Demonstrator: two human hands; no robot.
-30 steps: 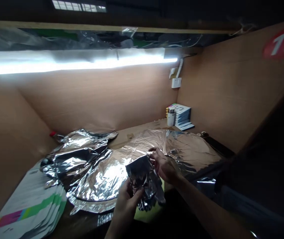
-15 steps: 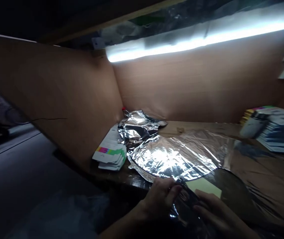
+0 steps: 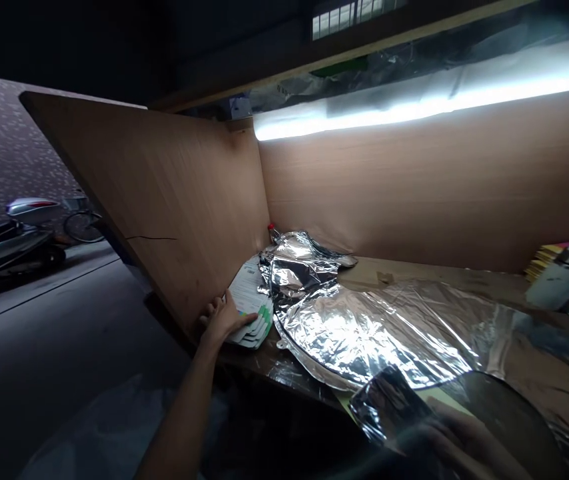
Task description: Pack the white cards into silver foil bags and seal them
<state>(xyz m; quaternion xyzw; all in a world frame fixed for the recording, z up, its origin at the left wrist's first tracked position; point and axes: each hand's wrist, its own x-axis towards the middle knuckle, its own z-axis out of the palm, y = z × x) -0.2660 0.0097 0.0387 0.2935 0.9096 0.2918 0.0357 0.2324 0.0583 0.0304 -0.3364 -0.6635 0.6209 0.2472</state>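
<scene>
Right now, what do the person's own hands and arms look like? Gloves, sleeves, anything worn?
The left hand is bare, with no glove. Its left forearm is also bare, with no sleeve, watch or band in view. The right hand shows no glove, but it is dim and cut off by the frame, so its wrist can't be made out.

Rested the open left hand [image 3: 227,320] at the worktop's [image 3: 259,363] left end; held the blurred right hand [image 3: 464,443] low beyond the near edge.

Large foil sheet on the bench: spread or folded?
Spread: the foil sheet lies open across the bench, crumpled only toward the corner.
</scene>
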